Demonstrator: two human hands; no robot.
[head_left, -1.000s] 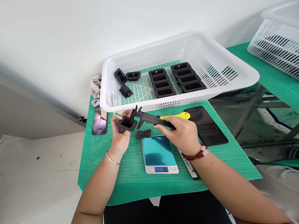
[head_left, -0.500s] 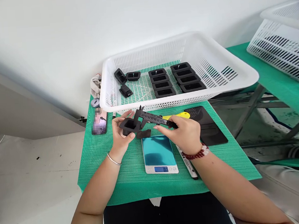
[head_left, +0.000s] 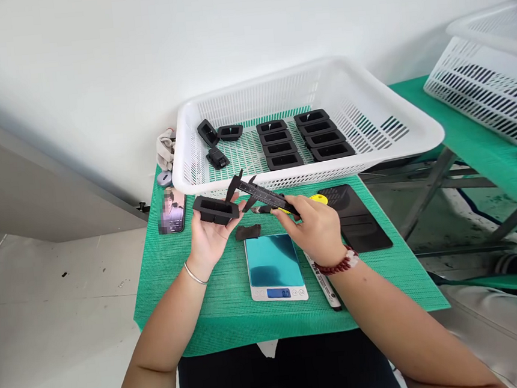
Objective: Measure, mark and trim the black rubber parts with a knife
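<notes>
Since half a second ago, the black part (head_left: 216,205) has turned, so its long side now faces the person, and the black caliper (head_left: 261,195) has swung a little. Up in the air over the green table cover (head_left: 225,327), in front of the big white basket (head_left: 386,157), the left hand (head_left: 208,243) holds the black part from below, with its hollow side up. Curled around the back end of the caliper, the right hand (head_left: 315,225) grips it tight. The caliper's jaws stand a bit apart by the part's right end; I can't tell if they touch it. Below, a small dark piece (head_left: 248,232) lies by the top edge of the scale (head_left: 274,262). A marker (head_left: 325,288) lies right of the scale. Inside the basket, more black parts sit in two rows, with three loose on the left.
</notes>
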